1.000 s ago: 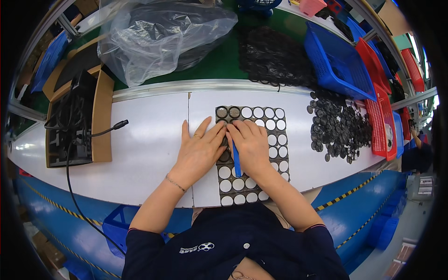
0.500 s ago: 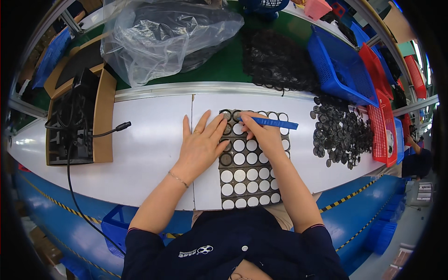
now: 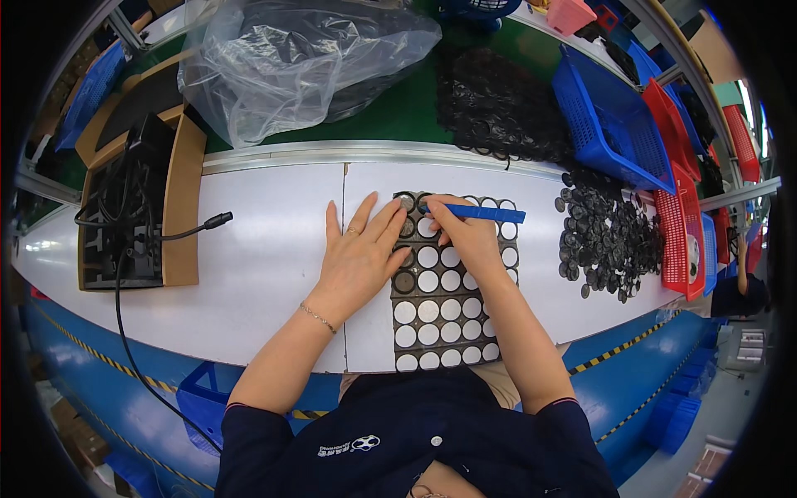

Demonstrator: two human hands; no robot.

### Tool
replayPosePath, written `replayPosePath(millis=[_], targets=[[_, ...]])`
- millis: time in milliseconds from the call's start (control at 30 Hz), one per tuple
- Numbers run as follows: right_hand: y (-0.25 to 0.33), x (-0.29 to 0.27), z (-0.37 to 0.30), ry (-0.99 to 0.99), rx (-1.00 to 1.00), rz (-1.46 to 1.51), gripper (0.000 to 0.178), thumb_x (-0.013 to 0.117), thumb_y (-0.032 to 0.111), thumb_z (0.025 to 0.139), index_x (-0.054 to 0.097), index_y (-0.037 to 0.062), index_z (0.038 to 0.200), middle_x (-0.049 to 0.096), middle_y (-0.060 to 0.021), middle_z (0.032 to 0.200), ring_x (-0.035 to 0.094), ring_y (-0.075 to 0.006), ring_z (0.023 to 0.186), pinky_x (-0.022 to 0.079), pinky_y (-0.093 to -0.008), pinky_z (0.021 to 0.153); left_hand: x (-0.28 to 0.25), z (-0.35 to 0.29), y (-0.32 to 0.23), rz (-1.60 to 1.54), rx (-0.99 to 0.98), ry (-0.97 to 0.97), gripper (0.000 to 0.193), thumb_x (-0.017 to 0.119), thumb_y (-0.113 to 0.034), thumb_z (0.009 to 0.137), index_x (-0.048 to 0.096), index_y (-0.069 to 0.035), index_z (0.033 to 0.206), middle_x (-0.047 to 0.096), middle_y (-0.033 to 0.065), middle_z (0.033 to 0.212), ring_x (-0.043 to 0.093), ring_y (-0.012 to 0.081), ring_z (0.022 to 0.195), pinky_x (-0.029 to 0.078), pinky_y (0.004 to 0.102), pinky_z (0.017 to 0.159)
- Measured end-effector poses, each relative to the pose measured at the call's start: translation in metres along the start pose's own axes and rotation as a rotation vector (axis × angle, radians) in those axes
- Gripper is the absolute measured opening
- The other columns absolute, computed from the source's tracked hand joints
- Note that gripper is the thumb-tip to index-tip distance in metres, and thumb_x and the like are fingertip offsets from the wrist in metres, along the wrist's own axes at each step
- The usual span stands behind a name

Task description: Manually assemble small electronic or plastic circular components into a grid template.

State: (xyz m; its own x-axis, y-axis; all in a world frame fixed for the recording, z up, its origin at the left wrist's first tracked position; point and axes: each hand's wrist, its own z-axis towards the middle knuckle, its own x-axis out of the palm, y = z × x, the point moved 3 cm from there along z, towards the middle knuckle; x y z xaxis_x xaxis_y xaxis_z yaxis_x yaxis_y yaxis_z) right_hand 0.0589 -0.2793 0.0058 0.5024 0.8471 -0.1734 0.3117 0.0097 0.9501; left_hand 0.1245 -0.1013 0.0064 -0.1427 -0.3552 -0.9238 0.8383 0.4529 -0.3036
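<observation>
A dark rectangular tray [image 3: 417,296] lies on the white table, with rows of round black-rimmed places. Most hold white discs [image 3: 428,310]; a few at the left column show dark or greyish centres. My left hand [image 3: 355,261] rests open with fingers spread, its fingertips touching the tray's upper left part. Over the tray's far rows, my right hand [image 3: 475,242] grips a slim blue tool [image 3: 486,213], which sticks out to the right. Its working tip near the second column is too small to make out, and its exact kind is unclear. My right hand covers some discs.
To the right lies a heap of small black round parts [image 3: 610,241], beside red [image 3: 685,236] and blue baskets [image 3: 614,124]. Beyond the metal rail are a pile of black rings [image 3: 498,108] and a clear plastic bag [image 3: 307,75]. At left stands a cardboard box [image 3: 187,199] with a black cable [image 3: 120,324].
The blue tool's free end has shifted slightly left and up. My left hand stays on the tray. The whole view has shifted a little.
</observation>
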Motion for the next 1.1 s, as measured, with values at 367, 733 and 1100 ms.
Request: replayPosePath(millis=[367, 733, 1100], targets=[[0.002, -0.082, -0.015, -0.728, -0.763, -1.166, 0.018, 0.067, 0.016, 0.093, 0.072, 0.0065, 0.106, 0.069, -0.0124, 0.111, 0.062, -0.0327, 0.11, 0.047, -0.0464, 0.086, 0.001, -0.001, 0.001, -0.013, 0.0, -0.037, 0.053, 0.068, -0.033, 0.093, 0.058, -0.01, 0.14, 0.052, 0.0025, 0.149, 0.037, 0.0273, 0.146, 0.022, 0.0672, 0.115], [0.008, 0.004, -0.002, 0.096, -0.036, 0.029, 0.029, 0.07, 0.023, 0.097, 0.074, 0.0008, 0.115, 0.071, -0.0048, 0.092, 0.063, -0.0083, 0.078, 0.05, -0.0211, 0.065, -0.007, -0.004, 0.01, 0.042, 0.001, -0.026, 0.045, 0.066, -0.03, 0.094, 0.061, -0.011, 0.135, 0.057, 0.0032, 0.144, 0.046, 0.0244, 0.14, 0.03, 0.0582, 0.116], [0.002, 0.021, 0.009, 0.114, -0.1, -0.038, 0.027, 0.07, 0.023, 0.096, 0.075, 0.0023, 0.113, 0.072, -0.0036, 0.089, 0.062, -0.0077, 0.071, 0.05, -0.0216, 0.059, -0.006, -0.006, 0.007, 0.073, 0.008, -0.033, 0.045, 0.065, -0.027, 0.095, 0.06, -0.009, 0.136, 0.056, 0.0058, 0.145, 0.045, 0.0261, 0.141, 0.03, 0.0597, 0.115]])
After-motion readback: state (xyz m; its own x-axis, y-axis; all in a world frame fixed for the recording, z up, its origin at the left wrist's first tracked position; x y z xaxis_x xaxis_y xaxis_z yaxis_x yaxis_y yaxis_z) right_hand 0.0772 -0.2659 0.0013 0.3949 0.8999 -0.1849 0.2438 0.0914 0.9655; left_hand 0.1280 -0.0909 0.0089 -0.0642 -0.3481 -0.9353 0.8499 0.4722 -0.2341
